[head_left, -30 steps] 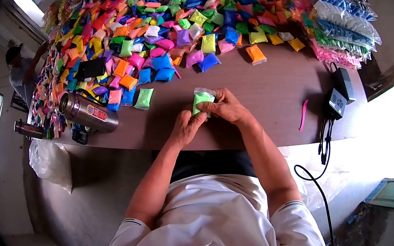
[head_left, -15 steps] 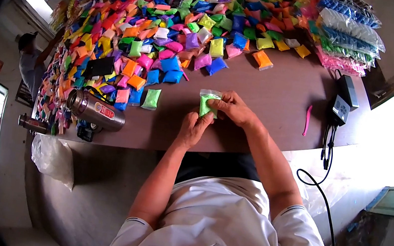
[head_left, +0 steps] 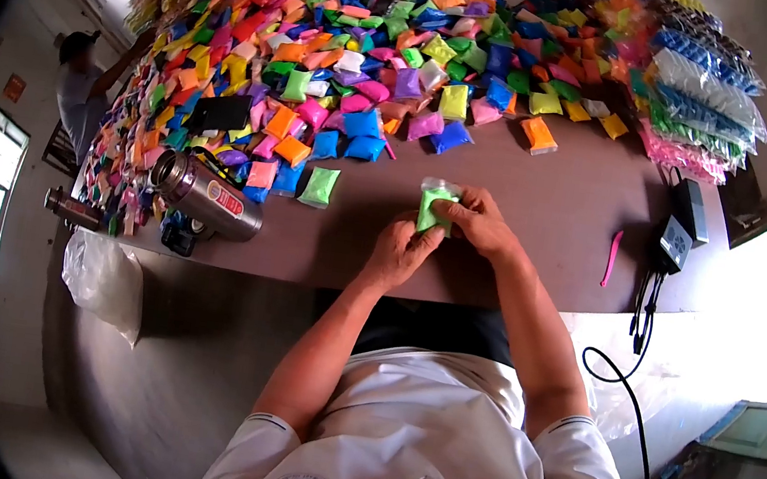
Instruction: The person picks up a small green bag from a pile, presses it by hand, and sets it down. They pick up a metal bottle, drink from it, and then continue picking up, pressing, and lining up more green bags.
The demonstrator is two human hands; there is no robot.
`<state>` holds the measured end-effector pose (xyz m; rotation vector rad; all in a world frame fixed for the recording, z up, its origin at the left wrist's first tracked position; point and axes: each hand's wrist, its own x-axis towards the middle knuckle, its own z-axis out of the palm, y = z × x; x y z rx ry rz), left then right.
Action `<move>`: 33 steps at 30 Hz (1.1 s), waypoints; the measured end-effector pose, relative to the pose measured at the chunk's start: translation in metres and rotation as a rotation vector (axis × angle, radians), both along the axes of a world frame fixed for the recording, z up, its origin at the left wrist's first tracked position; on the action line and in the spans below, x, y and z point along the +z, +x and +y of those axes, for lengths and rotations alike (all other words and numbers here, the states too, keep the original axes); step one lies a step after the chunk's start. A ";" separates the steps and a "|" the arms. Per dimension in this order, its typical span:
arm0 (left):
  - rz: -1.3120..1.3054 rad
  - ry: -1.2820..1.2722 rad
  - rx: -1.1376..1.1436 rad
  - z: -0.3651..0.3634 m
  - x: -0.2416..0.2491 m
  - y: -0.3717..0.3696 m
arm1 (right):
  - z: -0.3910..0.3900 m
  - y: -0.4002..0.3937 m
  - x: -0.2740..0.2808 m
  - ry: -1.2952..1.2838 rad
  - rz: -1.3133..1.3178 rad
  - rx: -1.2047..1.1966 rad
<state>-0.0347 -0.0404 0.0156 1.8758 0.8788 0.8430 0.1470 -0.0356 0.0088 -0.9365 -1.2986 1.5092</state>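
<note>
Both my hands hold one small clear bag of green powder (head_left: 431,205) just above the brown table (head_left: 545,203). My left hand (head_left: 399,254) grips its lower end from below. My right hand (head_left: 477,223) pinches its right side with the fingertips. Another green bag (head_left: 319,187) lies flat on the table to the left, apart from my hands. Beyond it spreads a big heap of small coloured bags (head_left: 361,50).
A steel thermos (head_left: 205,197) lies on its side at the table's left front. A black heat sealer (head_left: 682,230) with its cable sits at the right, a pink strip (head_left: 612,257) beside it. Stacked packs (head_left: 707,99) are at the far right. A person (head_left: 81,89) stands far left.
The hands keep hold of the green bag in the same grip. The whole scene has slid down and right in the view as my head moved.
</note>
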 end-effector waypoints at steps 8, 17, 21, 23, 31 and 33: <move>0.022 0.387 0.024 0.001 -0.012 0.005 | 0.011 0.007 -0.013 0.123 -0.023 -0.403; -0.017 0.465 0.087 -0.001 -0.015 0.010 | 0.017 -0.018 0.008 0.206 -0.090 -0.321; 0.036 0.434 0.113 -0.003 -0.016 0.008 | 0.037 -0.043 0.027 0.349 -0.395 -0.344; 0.098 0.428 0.075 -0.001 -0.015 0.006 | 0.044 -0.052 0.042 0.413 -0.559 -0.323; 0.012 0.345 0.084 -0.005 -0.010 0.007 | 0.066 -0.081 0.030 0.565 -0.763 -0.212; 0.004 0.320 0.095 -0.004 -0.018 0.006 | 0.068 -0.085 0.021 0.598 -0.811 -0.216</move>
